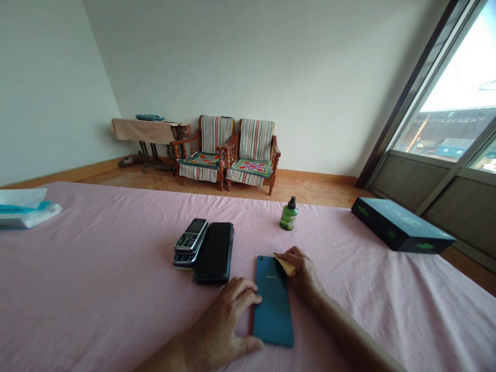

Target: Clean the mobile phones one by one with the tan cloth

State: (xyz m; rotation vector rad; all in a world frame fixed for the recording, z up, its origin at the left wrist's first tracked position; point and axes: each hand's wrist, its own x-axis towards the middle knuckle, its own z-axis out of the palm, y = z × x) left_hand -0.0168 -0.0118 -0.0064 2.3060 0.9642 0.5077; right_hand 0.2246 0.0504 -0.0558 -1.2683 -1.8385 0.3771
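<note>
A flat teal smartphone [273, 310] lies back side up on the pink cloth, its camera at the far end. Against its left edge rests my left hand [236, 315], fingers and thumb apart, touching the phone without gripping it. My right hand [304, 271] pinches a folded yellow cloth [285, 265] over the phone's upper right corner. To the left lies a black smartphone [215, 252]. Beside it is a stack of keypad phones [190, 242], partly overlapping its edge. A green spray bottle [289, 214] with a black top stands upright beyond my right hand.
The pink cloth [116, 289] has wrinkles, mostly at the right. A black box [403, 227] sits at the right edge, and a white and blue packet [27, 209] at the far left. Two wooden chairs [251, 139] and a covered table [145, 132] stand by the wall.
</note>
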